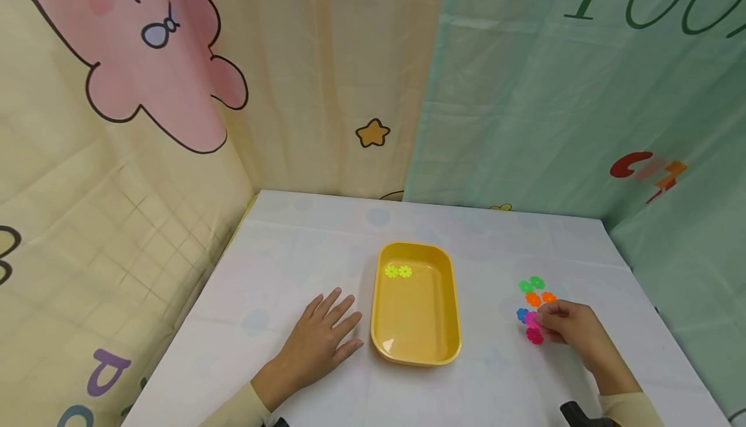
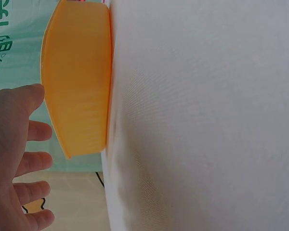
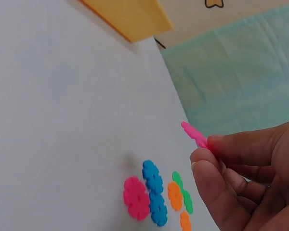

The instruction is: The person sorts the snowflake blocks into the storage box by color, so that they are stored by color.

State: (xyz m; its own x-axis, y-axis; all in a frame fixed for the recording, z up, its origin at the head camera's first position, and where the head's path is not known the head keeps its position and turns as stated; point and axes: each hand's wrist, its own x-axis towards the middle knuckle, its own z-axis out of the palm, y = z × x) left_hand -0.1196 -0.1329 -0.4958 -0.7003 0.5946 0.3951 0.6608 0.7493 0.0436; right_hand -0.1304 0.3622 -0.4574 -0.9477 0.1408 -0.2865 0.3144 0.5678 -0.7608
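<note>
Your right hand (image 1: 568,326) pinches a pink flower piece (image 3: 195,134) between thumb and forefinger, lifted off the worktop (image 1: 495,388), with the piece jutting out past your fingertips. Below and beside it lies a small group of loose flower pieces. A crimson piece (image 3: 136,198) lies next to two blue pieces (image 3: 152,176), which touch end to end. Just past them are two orange pieces (image 3: 174,196), set slightly apart, and two green pieces (image 1: 537,282) side by side at the far end of the group.

Your left hand (image 1: 317,339) is spread, palm down, above the worktop to the left of the yellow tray (image 1: 416,356). Its thumb points toward the near part of the tray's left side, and the head view shows a narrow gap between them.

The tray sits upright between your two hands, its long sides running away from you. Inside it, near the far left corner, two lime-yellow pieces (image 1: 405,271) lie side by side.

Behind the worktop hang a beige curtain (image 1: 303,90) with a pink bear (image 1: 157,83) and an orange star (image 1: 373,133), and a green curtain (image 1: 524,109) to its right.
</note>
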